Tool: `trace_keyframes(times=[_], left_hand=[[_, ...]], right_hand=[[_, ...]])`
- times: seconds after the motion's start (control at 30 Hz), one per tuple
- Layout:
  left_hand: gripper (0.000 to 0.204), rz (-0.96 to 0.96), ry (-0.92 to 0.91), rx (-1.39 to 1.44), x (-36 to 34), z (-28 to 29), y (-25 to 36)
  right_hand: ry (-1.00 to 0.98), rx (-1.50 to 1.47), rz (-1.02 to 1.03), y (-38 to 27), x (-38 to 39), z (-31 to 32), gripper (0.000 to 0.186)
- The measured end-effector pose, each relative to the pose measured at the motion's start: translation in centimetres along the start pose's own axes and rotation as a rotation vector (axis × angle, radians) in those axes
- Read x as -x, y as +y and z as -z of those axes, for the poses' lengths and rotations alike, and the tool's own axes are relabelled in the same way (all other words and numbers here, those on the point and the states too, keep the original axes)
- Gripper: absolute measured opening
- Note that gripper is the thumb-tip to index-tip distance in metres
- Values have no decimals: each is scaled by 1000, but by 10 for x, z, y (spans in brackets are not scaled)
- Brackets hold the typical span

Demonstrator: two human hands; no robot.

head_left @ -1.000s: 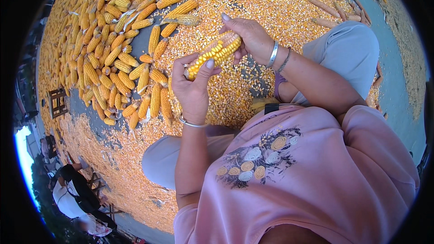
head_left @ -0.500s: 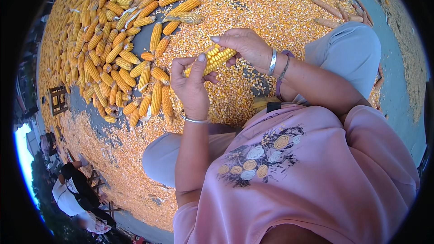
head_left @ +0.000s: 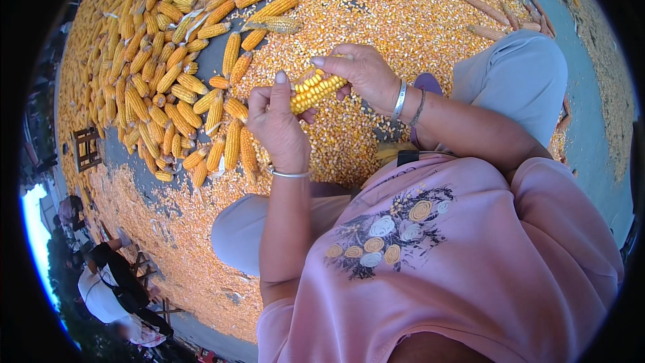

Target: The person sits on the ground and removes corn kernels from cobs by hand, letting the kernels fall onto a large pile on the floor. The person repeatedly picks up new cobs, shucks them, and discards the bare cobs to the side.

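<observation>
Between my two hands lies one yellow corn cob (head_left: 316,94), tilted with its right end higher, with kernels on it and a bare strip along its upper side. My left hand (head_left: 279,117) grips its left end, the thumb raised along the cob. At the other end, my right hand (head_left: 366,74) has its fingers around the cob and its thumb over the top. Loose corn kernels (head_left: 342,151) cover the ground beneath both hands. Whole cobs (head_left: 233,141) lie just left of my left hand.
A large heap of unshelled cobs (head_left: 144,60) fills the upper left. Bare, shelled cobs (head_left: 485,10) lie at the upper right. A small wooden stool (head_left: 87,149) stands at the far left edge. Another person (head_left: 111,289) is at the lower left. My bent knees flank the kernels.
My left thumb has lifted and straightened, and the left hand has shifted slightly left. The cob has moved a little left and down. My right hand still holds its end.
</observation>
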State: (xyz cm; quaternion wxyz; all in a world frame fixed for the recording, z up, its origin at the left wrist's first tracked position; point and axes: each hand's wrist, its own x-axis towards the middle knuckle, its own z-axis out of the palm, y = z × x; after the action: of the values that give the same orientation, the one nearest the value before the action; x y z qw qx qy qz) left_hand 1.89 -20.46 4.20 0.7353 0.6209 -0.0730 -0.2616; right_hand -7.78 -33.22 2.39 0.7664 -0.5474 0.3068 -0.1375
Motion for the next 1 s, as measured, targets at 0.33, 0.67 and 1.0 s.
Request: trace_keyframes(times=[0.33,0.67,1.0], left_hand=[[36,187,-139,-15,1,3,-11],[40,281,-403,-107,18,-5,-10],[42,226,-278,-195,19,-5,-15]], right_hand=[[84,70,120,-8,-13,16,54],[132,362,198,14,-25,24,38],[135,293,164,14,-19,18,38]])
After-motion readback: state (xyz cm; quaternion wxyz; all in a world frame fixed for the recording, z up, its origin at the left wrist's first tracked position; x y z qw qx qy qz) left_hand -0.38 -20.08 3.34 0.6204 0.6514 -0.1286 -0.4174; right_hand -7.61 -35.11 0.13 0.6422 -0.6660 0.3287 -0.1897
